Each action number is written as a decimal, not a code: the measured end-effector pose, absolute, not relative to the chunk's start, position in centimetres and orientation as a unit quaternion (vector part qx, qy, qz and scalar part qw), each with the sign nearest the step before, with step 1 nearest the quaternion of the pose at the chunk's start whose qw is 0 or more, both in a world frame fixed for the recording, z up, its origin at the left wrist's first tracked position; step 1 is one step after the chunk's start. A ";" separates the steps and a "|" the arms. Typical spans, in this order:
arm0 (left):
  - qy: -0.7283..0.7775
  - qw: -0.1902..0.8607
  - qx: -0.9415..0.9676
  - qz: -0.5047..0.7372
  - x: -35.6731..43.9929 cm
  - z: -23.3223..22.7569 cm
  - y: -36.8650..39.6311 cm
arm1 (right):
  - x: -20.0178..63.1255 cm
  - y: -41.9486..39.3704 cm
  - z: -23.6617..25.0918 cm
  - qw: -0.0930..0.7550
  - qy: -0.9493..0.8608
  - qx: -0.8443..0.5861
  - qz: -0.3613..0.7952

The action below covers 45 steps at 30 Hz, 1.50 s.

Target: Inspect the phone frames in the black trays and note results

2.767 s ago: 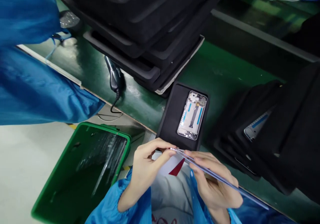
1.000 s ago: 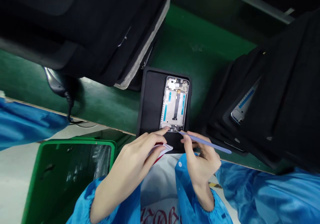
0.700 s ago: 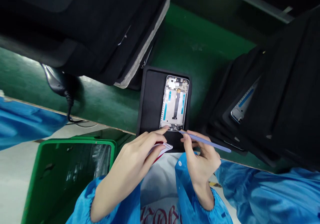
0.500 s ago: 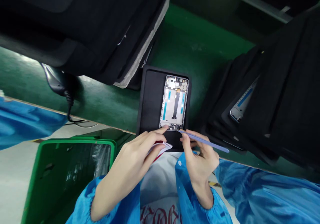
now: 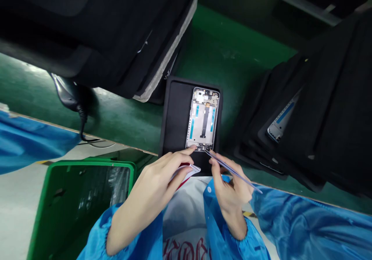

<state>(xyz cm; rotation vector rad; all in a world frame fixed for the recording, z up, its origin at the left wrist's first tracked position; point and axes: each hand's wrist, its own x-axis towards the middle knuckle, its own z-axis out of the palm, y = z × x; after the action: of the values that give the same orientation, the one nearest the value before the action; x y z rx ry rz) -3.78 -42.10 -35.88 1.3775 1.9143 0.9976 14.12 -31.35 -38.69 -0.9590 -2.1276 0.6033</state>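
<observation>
Starting at the far left, there's a black corded gadget (image 5: 66, 93) lying on the green surface (image 5: 226, 39), a green bin (image 5: 72, 165) sitting lower down, and a big stack (image 5: 101, 39) of black trays leaning in over the surface. Then the left hand (image 5: 155, 182), with thumb and fingers pinched on a folded sheet (image 5: 194, 169), white with some red, a row of little dots along its edge, while its index fingertip sits at the phone's lower left corner. The phone (image 5: 200, 119) itself lies in the right half of a black tray (image 5: 178, 114), cover off and insides bare. As for progress: blue strips and a dark ribbon are in place, so I'd call it partway, nowhere near closed up. Bottom end looks like the bit in hand, since the tips of the purple tweezers (image 5: 232, 170) are right at it. Too small to tell if they're gripping anything, or if that spot's finished. The right hand (image 5: 231, 188) is closed around the tweezers. Further right, another open phone (image 5: 282, 117) pokes out of more black trays (image 5: 325, 116), mostly covered, so no clue how far along that one is.
</observation>
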 end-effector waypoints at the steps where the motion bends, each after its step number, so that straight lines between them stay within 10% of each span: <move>1: 0.716 0.289 0.514 0.374 -3.8 -35.9 -42.1 | 14.1 -31.3 -38.7 0.356 -0.825 -0.370 0.234; 45: 0.727 0.264 0.530 0.348 -3.7 -35.7 -42.1 | 13.7 -31.7 -38.9 0.382 -0.786 -0.409 0.264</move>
<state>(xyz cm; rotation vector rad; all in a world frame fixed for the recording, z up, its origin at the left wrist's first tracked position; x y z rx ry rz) -3.70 -42.10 -35.68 1.4317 1.9664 0.9412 13.66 -31.71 -38.94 -1.0446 -2.0044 0.6744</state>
